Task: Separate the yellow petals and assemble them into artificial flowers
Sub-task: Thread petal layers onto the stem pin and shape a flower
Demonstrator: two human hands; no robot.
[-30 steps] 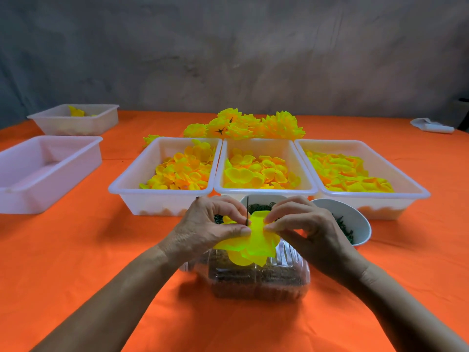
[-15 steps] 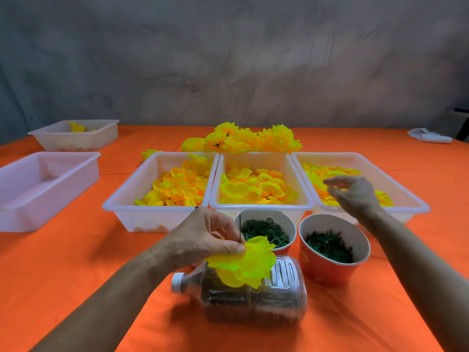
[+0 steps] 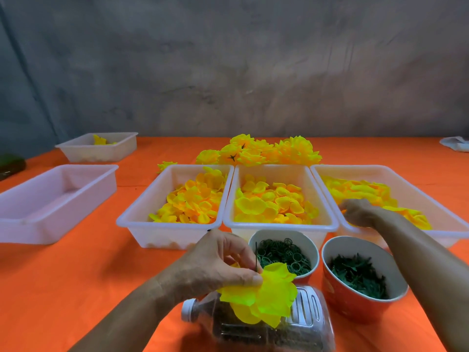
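Yellow petals (image 3: 195, 203) fill three white tubs set side by side across the middle of the orange bench (image 3: 76, 275): the left tub (image 3: 142, 212), the middle tub (image 3: 279, 226) with its own heap of petals, and the right tub (image 3: 454, 226), whose petals lie along its far and right sides. Behind the tubs, toward the far edge, sits a pile of finished flowers (image 3: 261, 151).

The left hand (image 3: 215, 262) is near the front edge, thumb and fingers pinching a half-built flower (image 3: 264, 298) of bright yellow petals, with a thin dark stem pin (image 3: 256, 256) standing up from between the fingers. The flower hangs just above a clear plastic bottle (image 3: 304, 323) lying on its side, white cap to the left.

The right hand (image 3: 360, 212) reaches into the near left part of the right tub, fingers curled down among the petals; whether it holds any I cannot tell.

Between the bottle and the tubs stand two cups: one of green rings (image 3: 284, 255) and, to its right, a red cup (image 3: 355, 301) of dark green pieces.

Toward the left edge lie an empty-looking white tray (image 3: 22, 217) and, farther back, a small tub (image 3: 99, 151) with a few yellow bits.
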